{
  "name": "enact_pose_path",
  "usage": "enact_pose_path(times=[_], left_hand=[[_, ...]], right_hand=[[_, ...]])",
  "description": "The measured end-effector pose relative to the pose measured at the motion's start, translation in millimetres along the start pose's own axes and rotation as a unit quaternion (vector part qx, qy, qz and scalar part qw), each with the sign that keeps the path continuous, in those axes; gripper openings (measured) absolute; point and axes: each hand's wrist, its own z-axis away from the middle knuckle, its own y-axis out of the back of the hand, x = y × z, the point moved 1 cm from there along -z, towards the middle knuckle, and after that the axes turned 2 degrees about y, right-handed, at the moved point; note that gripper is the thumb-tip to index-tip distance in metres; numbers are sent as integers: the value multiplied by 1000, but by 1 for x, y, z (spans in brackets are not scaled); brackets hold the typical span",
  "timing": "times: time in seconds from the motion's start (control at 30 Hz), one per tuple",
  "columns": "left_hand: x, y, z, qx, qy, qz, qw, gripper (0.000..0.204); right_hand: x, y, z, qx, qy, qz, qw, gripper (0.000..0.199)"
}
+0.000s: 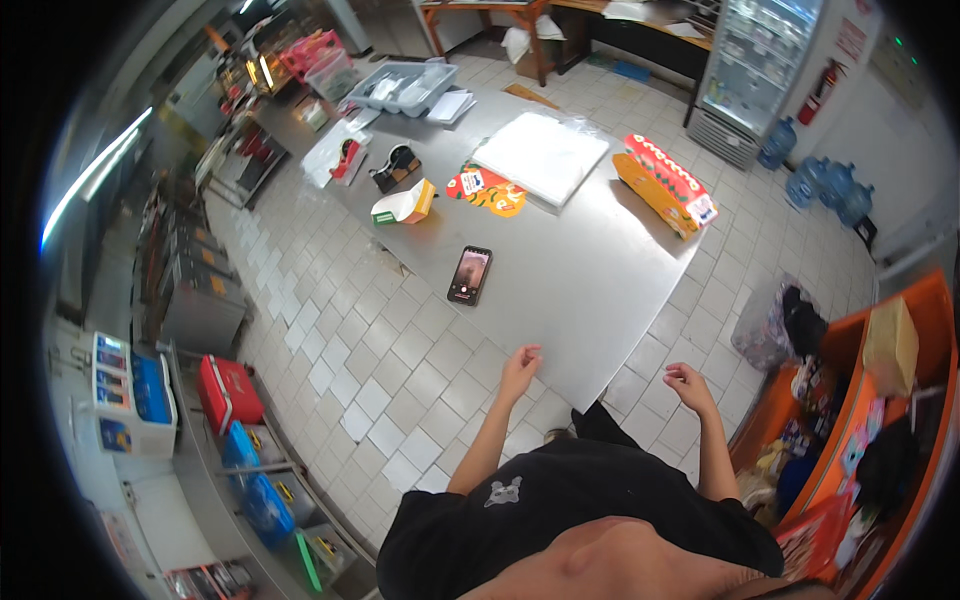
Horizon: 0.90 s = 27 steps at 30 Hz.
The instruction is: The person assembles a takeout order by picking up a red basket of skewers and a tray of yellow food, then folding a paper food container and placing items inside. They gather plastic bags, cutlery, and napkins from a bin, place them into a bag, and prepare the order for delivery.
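My left hand [520, 370] hovers at the near edge of a steel table [560, 345], its fingers loosely bent and nothing in them. To the right of the table's corner, over the tiled floor, my right hand [688, 386] is raised with loosely curled fingers, also holding nothing. A phone [470, 275] with its screen lit lies on the table, the nearest thing to my left hand. Beyond it are a small open food carton [405, 204], a black tape dispenser [396, 168] and flat printed cardboard pieces [488, 192]. A red-and-yellow stack of cartons [664, 188] lies along the right edge.
A stack of white sheets [543, 155] and a grey plastic tub [405, 88] are farther back on the table. An orange shelf [840, 420] full of goods stands at my right. A counter with a red cooler box [229, 393] runs along the left. Water jugs [828, 188] stand by a glass-door fridge [755, 75].
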Motion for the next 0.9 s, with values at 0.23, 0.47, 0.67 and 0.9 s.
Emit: enact_pose_path(times=[0.23,0.47,0.67,0.9], left_hand=[[33,29,-156,122,-4,-60,991,28],[50,70,-370,264,236,-335,873,75],[76,127,-474,359,276,-368,812,97],[65,183,-519,157,241,-479,829,77]], right_hand=[[-33,6,-117,-62,-29,-132,989,28],[-36,-11,-119,21,-148,-201,968,27],[-33,-9,-60,189,-224,-219,931,29],[-61,-63,-6,296,-287,-269,871,29]])
